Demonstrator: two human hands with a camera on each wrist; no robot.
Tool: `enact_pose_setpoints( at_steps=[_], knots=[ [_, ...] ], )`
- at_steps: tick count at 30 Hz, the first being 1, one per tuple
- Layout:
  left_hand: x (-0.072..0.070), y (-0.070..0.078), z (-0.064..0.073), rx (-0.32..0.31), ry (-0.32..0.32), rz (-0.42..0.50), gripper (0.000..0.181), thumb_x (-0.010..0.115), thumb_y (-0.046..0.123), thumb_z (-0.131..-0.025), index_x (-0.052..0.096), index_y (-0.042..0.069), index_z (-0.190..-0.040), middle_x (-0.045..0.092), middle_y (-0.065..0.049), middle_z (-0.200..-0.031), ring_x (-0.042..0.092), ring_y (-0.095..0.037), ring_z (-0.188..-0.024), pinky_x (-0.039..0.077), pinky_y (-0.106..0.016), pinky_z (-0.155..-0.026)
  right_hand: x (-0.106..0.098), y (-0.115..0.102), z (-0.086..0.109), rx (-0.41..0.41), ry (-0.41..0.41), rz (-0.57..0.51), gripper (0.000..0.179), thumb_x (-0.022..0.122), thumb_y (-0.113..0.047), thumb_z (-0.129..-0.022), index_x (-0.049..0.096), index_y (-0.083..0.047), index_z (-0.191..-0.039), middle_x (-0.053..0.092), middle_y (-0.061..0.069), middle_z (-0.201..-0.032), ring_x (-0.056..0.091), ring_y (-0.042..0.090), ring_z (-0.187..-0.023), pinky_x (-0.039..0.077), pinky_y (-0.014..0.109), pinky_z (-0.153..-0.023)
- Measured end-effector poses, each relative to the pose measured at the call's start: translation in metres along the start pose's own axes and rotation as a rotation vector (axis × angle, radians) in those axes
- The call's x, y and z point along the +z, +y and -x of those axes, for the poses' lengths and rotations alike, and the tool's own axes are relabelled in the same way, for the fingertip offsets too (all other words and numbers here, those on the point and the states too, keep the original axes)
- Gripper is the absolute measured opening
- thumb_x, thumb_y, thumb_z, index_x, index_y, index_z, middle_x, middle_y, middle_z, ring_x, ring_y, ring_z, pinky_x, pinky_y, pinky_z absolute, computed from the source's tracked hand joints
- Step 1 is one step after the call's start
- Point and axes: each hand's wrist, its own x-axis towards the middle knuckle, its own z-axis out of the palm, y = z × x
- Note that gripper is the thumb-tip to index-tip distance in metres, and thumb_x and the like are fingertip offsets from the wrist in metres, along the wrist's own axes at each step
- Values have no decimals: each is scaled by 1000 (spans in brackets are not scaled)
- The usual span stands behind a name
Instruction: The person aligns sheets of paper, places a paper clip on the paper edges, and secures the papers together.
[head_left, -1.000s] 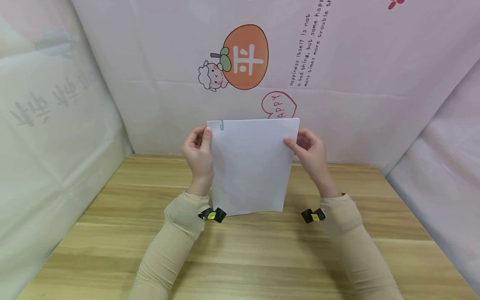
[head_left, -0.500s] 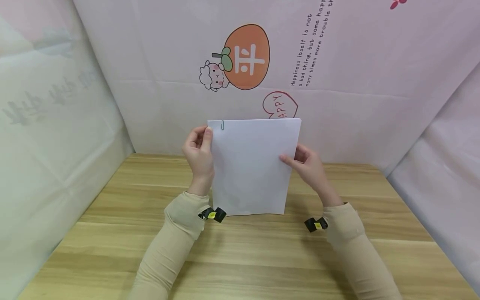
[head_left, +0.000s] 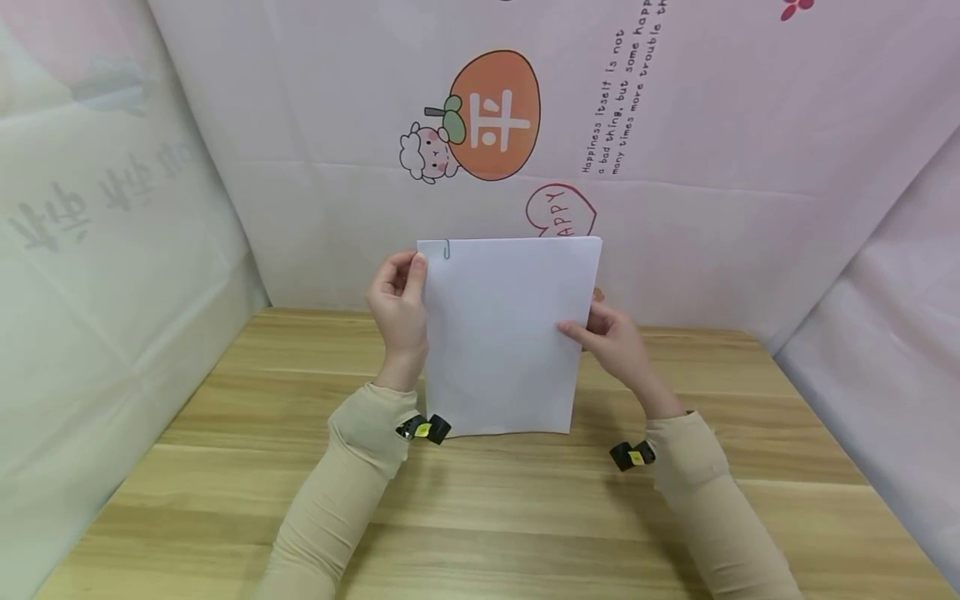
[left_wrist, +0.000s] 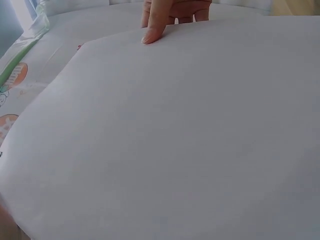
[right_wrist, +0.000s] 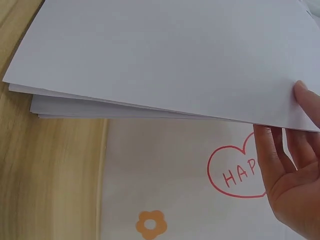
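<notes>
A thin stack of white paper sheets stands nearly upright over the table, its blank front toward me. Near its top left corner a green paper clip grips the top edge. My left hand pinches the left edge just below that corner, thumb in front. On the opposite edge, around mid-height, my right hand holds the stack with the thumb on the front and the fingers behind. In the right wrist view several sheets fan slightly apart at the lower corner.
The wooden table spreads under both forearms. Behind it hangs a white printed cloth with an orange fruit, a lamb and a red heart. More white cloth closes off the sides. Each wrist wears a small black camera.
My right hand has slid down the right edge of the stack, from near the top corner to about mid-height. The left hand keeps its pinch in nearly the same place.
</notes>
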Motion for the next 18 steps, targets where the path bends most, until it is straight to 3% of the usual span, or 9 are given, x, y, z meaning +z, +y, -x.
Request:
enact_pose_setpoints(
  at_steps=[7, 12, 18],
  knots=[
    [-2, -5, -2, -12, -27, 3, 22, 66, 13, -89, 64, -7, -98, 63, 3, -82, 55, -10, -72, 46, -18, -65, 2, -5, 2, 20, 17, 15, 41, 65, -21, -90, 58, 1, -125, 66, 23, -111, 65, 5, -84, 56, 25, -66],
    [-6, -7, -3, 4, -91, -39, 22, 66, 12, -89, 65, -7, -101, 69, -11, -93, 61, -11, -77, 50, -20, -68, 5, -21, 7, 26, 51, 53, 42, 64, -17, -91, 55, 4, -126, 65, 27, -110, 65, 4, -81, 56, 27, -64],
    [-9, -9, -5, -10, -168, -89, 24, 63, 10, -91, 65, -7, -107, 68, -23, -105, 65, -9, -84, 52, -20, -74, 5, -4, 0, 54, 89, 60, 46, 66, -22, -89, 55, -2, -129, 65, 23, -114, 66, 12, -86, 56, 26, -62]
  ],
)
